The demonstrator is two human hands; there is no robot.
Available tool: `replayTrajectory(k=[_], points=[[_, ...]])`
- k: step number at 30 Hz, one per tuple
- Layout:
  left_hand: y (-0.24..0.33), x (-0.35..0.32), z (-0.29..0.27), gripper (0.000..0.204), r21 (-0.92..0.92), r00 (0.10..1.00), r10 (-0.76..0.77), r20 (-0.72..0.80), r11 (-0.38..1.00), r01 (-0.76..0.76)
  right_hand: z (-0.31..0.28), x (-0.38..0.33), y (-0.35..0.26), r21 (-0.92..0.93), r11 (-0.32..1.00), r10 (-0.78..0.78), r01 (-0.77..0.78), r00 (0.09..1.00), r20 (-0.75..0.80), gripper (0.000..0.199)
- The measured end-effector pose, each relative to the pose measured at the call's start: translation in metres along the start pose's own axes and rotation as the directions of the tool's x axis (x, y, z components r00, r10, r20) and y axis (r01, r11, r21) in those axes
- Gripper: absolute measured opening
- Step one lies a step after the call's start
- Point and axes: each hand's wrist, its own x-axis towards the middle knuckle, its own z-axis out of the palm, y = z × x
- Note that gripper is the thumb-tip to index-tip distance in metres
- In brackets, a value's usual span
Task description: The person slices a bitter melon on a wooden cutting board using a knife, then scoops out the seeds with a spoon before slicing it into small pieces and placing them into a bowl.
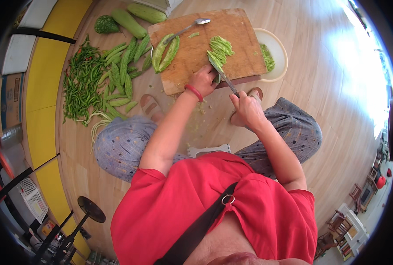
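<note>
My right hand (248, 108) is closed round the handle of a knife (226, 80), its blade slanting up and left over the near part of the wooden cutting board (243, 33). Beside the blade, my left hand (201, 81) presses a piece of bitter melon (217, 78) to the board, its fingers bent and partly hidden. Sliced bitter melon (221, 47) lies in a small heap just beyond the knife tip. Two hollowed bitter melon halves (166, 54) rest at the board's left, with a metal spoon (187, 29) above them.
A white bowl (286, 56) holding green slices stands right of the board. On the floor to the left lie whole bitter melons (126, 62), a pile of green chillies (82, 81), long pale gourds (129, 23) and a dark green squash (106, 24). Yellow cabinets (44, 79) line the left.
</note>
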Motion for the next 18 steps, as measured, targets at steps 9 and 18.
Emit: replayTrajectory(k=[9,18], points=[[-0.001,0.001,0.002,0.025,0.037,1.000,0.010,0.013,0.999,-0.011,0.023,0.032,0.009,-0.007,1.000,-0.007,0.006,0.998,-0.060,0.043],[-0.012,0.016,-0.001,0.025,-0.021,0.994,0.059,-0.090,0.998,-0.061,0.003,0.020,0.013,0.084,0.996,0.014,-0.011,0.999,-0.039,0.044]])
